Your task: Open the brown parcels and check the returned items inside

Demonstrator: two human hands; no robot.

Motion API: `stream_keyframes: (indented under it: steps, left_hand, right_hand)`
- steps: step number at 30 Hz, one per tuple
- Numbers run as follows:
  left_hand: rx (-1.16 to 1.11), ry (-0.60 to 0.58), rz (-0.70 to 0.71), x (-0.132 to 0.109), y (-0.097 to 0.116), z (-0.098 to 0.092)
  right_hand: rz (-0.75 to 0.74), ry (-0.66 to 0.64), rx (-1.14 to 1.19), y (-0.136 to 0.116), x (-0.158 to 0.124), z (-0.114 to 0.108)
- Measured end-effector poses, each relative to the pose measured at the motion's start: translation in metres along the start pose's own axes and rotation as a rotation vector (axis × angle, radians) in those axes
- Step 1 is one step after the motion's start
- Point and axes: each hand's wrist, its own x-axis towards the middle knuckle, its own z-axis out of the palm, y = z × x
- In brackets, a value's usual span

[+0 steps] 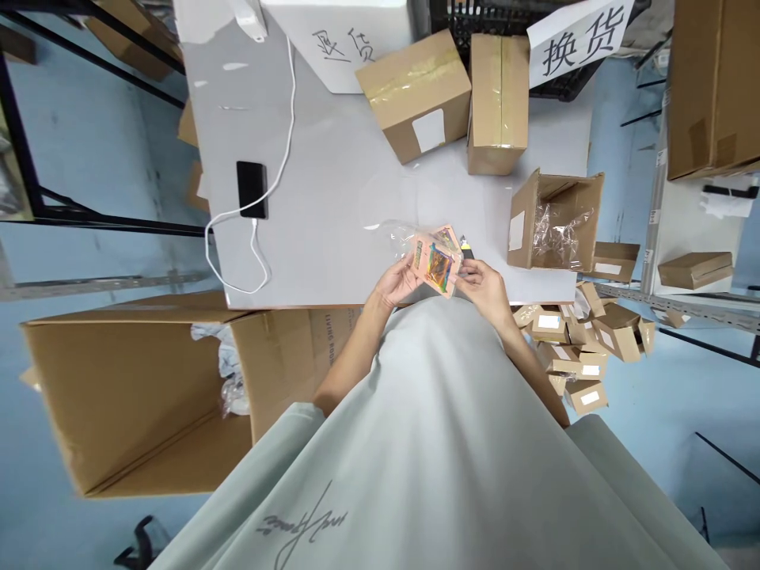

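Note:
Near the table's front edge, my left hand (397, 283) is closed on the left side of a colourful, pinkish card packet (438, 265) with clear plastic about it. The packet's right side is gripped by the fingers of my right hand (484, 286). A second pinkish piece (446, 235) shows behind the packet. Clear plastic film (397, 233) spreads to the upper left of it. Just above my right hand, a black and yellow tool (466, 248) lies on the table.
Two closed cartons (419, 95) (499, 103) stand at the back. An open carton (555, 222) with clear plastic is at right. A phone (252, 190) and white cable lie left. A large open box (148, 396) stands lower left; small boxes (570, 356) are piled lower right.

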Motion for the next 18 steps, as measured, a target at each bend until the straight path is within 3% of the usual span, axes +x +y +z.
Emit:
stream_keyframes:
  steps: [2, 5, 9, 13, 18]
  left_hand:
    - [-0.003, -0.004, 0.029, -0.003, 0.007, -0.001]
    - [-0.007, -0.034, 0.034, -0.008, 0.017, -0.005]
    - [-0.034, -0.109, -0.088, -0.011, 0.026, -0.014]
    - [-0.047, -0.155, -0.19, -0.013, 0.032, -0.024]
    - [-0.005, -0.159, -0.223, -0.014, 0.037, -0.03]
  right_hand:
    - [-0.001, -0.014, -0.025, 0.0, -0.002, 0.006]
    - [-0.117, -0.003, -0.122, -0.01, -0.01, 0.016]
    - [-0.31, 0.033, -0.297, -0.042, -0.02, 0.031]
    - [-0.405, 0.028, -0.319, -0.08, -0.032, 0.048]
    - [-0.436, 0.238, -0.263, -0.11, -0.051, 0.051]
